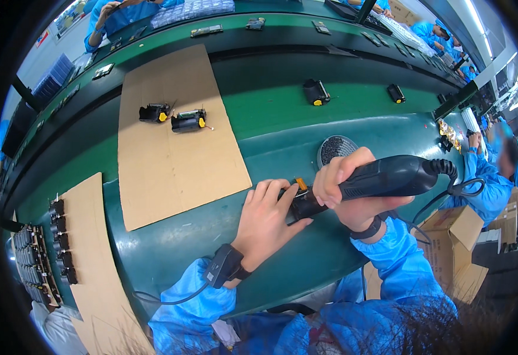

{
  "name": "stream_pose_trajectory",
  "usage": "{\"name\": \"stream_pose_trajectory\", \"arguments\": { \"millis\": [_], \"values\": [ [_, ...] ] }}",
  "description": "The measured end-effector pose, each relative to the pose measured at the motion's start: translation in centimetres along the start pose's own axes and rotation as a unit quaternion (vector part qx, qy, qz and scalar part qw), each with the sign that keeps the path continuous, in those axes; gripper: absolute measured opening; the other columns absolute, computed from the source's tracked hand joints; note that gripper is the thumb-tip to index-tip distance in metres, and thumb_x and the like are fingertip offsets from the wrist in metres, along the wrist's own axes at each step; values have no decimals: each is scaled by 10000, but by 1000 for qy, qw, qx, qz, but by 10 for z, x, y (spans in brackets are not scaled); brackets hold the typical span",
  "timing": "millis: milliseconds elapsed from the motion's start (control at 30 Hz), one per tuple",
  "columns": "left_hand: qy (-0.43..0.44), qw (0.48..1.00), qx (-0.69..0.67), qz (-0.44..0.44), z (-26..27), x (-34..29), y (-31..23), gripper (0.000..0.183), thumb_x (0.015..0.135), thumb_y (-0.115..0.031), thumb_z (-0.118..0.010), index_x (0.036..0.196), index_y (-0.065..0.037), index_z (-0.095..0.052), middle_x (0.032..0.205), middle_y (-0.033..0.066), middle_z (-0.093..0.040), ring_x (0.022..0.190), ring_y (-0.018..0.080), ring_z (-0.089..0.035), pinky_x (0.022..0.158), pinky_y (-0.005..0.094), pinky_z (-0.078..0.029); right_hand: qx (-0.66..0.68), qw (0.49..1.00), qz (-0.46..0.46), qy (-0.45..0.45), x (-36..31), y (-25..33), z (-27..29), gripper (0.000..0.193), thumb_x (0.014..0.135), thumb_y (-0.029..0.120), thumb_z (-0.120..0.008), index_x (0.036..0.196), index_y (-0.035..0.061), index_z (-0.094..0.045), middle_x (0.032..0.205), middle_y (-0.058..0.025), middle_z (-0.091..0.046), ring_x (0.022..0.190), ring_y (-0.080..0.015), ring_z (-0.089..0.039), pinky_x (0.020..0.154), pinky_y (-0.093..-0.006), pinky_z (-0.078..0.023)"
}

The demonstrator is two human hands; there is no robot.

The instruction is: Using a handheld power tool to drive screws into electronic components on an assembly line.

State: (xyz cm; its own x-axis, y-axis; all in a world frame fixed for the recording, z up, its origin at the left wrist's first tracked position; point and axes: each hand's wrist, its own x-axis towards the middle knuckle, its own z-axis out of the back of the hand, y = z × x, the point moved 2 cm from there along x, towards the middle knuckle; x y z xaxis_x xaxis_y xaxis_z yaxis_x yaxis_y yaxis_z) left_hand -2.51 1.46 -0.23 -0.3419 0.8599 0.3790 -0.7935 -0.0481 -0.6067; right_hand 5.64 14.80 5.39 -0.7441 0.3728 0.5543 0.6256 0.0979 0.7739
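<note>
My right hand is wrapped round a black electric screwdriver, which lies nearly level with its coiled cord off to the right. The tool's front end points left, toward a small black housing with an orange piece on it. Over that housing my left hand is closed, gripping it against the green tabletop; fingers hide much of it. Whether the bit touches a screw, I cannot tell. Just beyond my right fingers stands a round bowl of tiny dark screws.
Two black housings with yellow parts lie on a cardboard sheet. Others sit on the green surface beyond. Far left, a second cardboard strip borders rows of black parts. An open carton and a co-worker are at right.
</note>
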Motion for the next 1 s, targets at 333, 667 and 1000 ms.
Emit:
{"name": "stream_pose_trajectory", "arguments": {
  "millis": [333, 667, 1000],
  "values": [
    [-15, 1000, -4, 1, -1, 0, 1, 543, 673, -283, -844, 1129, -68, -643, 1119, 88, -565, 1069, 300, -522, 886, 411, -447, -4, 999, -30, -23, -3, -12, 0, 962, 652, 979, -307, 944, 72, -443, 592, -49, -474, 465, -145, -452, 440, -281, -402],
    [-12, 1000, 2, -1, -2, -2, 0, 530, 679, -299, -839, 1103, -48, -644, 1126, 89, -569, 1073, 300, -522, 886, 415, -444, 51, 996, -77, -13, -7, -25, 8, 1007, 520, 977, -421, 930, 57, -452, 633, -48, -517, 519, -113, -486, 486, -242, -418],
    [-6, 1000, 11, -6, -4, -4, -1, 570, 700, -323, -823, 1155, -43, -624, 1164, 99, -558, 1103, 303, -509, 900, 419, -430, -10, 998, -48, 30, -12, -27, 5, 1010, 554, 962, -431, 948, 34, -487, 632, -42, -523, 519, -98, -500, 493, -243, -432]
  ]
}}
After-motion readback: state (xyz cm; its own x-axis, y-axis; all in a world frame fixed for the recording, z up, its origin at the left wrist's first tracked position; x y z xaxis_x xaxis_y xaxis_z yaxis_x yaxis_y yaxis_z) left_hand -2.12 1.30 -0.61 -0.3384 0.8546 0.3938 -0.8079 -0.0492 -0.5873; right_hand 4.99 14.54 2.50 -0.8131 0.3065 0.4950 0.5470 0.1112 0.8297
